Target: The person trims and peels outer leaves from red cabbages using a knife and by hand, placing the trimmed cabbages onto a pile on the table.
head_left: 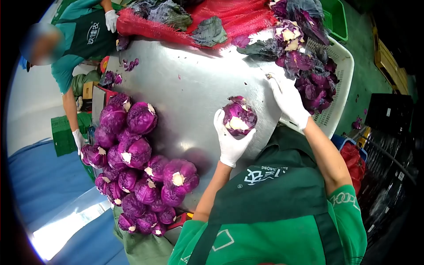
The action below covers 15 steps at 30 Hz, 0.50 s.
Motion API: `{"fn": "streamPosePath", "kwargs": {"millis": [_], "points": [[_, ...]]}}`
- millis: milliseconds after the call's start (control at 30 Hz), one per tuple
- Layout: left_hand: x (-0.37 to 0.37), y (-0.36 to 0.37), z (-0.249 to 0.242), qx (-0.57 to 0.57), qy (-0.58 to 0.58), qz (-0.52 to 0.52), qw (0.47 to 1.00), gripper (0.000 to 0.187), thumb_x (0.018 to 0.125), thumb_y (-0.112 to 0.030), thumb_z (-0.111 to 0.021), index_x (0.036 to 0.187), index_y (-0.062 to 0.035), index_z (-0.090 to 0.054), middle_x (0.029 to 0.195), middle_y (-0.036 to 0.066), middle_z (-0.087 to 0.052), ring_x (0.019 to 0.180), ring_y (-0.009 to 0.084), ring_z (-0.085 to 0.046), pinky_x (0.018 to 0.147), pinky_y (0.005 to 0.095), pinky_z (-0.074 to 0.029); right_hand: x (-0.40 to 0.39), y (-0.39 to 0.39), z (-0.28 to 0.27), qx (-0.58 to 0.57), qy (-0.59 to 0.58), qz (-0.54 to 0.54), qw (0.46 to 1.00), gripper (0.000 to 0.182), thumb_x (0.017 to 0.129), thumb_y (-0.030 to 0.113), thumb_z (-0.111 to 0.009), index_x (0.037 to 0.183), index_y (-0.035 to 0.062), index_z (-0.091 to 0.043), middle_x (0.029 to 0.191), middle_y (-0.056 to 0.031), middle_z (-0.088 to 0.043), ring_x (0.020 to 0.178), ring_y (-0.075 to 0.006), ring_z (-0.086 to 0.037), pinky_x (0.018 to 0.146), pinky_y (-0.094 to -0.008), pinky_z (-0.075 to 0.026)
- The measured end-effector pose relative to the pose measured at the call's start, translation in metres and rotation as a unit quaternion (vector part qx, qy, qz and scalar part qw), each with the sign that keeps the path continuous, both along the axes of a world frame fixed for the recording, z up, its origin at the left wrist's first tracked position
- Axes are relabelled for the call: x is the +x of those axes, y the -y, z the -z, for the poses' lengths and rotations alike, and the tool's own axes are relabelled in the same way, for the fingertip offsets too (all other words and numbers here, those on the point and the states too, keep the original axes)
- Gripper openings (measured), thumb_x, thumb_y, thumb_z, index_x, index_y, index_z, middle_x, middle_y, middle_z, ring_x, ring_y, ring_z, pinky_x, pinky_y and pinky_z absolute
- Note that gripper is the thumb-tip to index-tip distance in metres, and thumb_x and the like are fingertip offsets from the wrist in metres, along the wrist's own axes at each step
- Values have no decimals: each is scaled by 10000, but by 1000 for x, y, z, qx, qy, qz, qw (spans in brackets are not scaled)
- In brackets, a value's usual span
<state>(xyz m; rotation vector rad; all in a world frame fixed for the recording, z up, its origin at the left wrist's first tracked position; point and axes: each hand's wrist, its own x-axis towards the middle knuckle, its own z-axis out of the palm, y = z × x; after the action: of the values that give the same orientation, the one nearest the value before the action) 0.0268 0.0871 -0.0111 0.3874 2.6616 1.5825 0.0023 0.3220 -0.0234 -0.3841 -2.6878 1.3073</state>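
White-gloved, the left hand [233, 140] cups one purple cabbage [238, 117] from below, thumb and fingers spread around its sides, with a pale cut patch facing up and loose leaf edges at its far side. To the right and slightly farther off, the right hand [287, 98], also gloved, reaches out with its fingers close together; one small dark thing lies at the fingertips, and whether it is pinched cannot be told.

Left of the left hand sits one pile of cabbages [136, 152], a little over twenty, many showing pale stem ends; overlap prevents an exact count. Just right of the right hand, one white basket [345, 84] holds dark purple leaves [316, 88], too many to count. Beyond both hands lies red mesh [225, 17], with several loose leaves on and beside it.

Beneath all this is one shiny metal counter [190, 79], with a few purple scraps on its far left part. Past the pile, one co-worker [79, 39] has two gloved hands, one by the outermost cabbages, the other near the mesh.

Farther right, the green floor [364, 48] carries one green crate [334, 17], a wooden pallet [388, 62] and black crates [388, 112]. Blue sheeting [39, 172] spreads at far left.
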Motion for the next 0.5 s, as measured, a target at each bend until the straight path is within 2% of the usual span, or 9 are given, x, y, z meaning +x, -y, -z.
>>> {"fn": "streamPosePath", "kwargs": {"millis": [67,133,167,267,300,333,400,467,500], "points": [[4,2,1,-20,-56,15,998,1090,637,-190,-909,1485,-35,-243,1472,243,-286,1341,386,-396,1110,457,-376,4,23,-66,8,54,-54,997,472,943,499,-544,1184,105,-645,1019,-177,-691,871,-336,-673,777,-438,-529],[2,4,-3,-42,-64,25,997,1089,639,-170,-908,1482,-37,-231,1475,238,-285,1335,376,-409,1103,444,-387,8,45,-40,129,-135,-123,975,524,901,536,-576,1182,100,-646,925,-167,-690,818,-336,-653,747,-426,-515],[1,6,-1,-8,-36,33,999,1087,637,-159,-907,1479,-38,-231,1478,236,-285,1332,374,-414,1103,441,-391,13,53,-32,-33,-9,-158,987,511,902,511,-580,1188,91,-637,858,-175,-676,775,-349,-633,734,-436,-493],[-7,16,-3,12,-18,57,998,1087,628,-140,-908,1472,-45,-229,1486,236,-284,1333,372,-416,1104,442,-394,8,44,-25,39,-11,-192,981,464,910,493,-568,1138,95,-636,830,-177,-671,765,-353,-641,721,-456,-480],[-10,18,-3,7,-29,74,997,1083,628,-141,-907,1471,-46,-234,1488,238,-284,1334,371,-417,1101,444,-397,5,42,-35,35,9,-221,975,369,920,408,-564,1057,73,-633,826,-184,-669,756,-348,-645,703,-474,-472],[-11,18,-4,6,-40,91,995,1080,628,-142,-907,1470,-47,-239,1491,239,-284,1334,369,-418,1099,445,-400,5,44,-40,34,12,-222,974,369,920,408,-564,1057,73,-633,826,-184,-669,756,-348,-645,703,-474,-472],[-10,16,-5,-9,-59,91,994,1066,628,-135,-904,1469,-56,-253,1490,242,-290,1338,377,-415,1097,450,-401,6,45,-46,92,53,-220,970,275,900,256,-600,1004,4,-634,873,-188,-643,852,-335,-628,825,-431,-494],[-10,15,-3,4,-69,103,992,1051,623,-125,-903,1461,-66,-273,1487,248,-295,1338,395,-412,1098,461,-399,-2,36,-10,95,-8,-164,982,215,877,174,-582,1002,5,-629,831,-187,-642,807,-348,-633,773,-434,-504],[-9,17,1,17,-81,109,991,1062,615,-117,-905,1461,-76,-264,1483,258,-298,1336,409,-411,1100,469,-395,-13,24,12,17,59,-137,989,210,875,144,-575,1020,0,-623,834,-208,-645,788,-344,-642,734,-428,-511]]}}
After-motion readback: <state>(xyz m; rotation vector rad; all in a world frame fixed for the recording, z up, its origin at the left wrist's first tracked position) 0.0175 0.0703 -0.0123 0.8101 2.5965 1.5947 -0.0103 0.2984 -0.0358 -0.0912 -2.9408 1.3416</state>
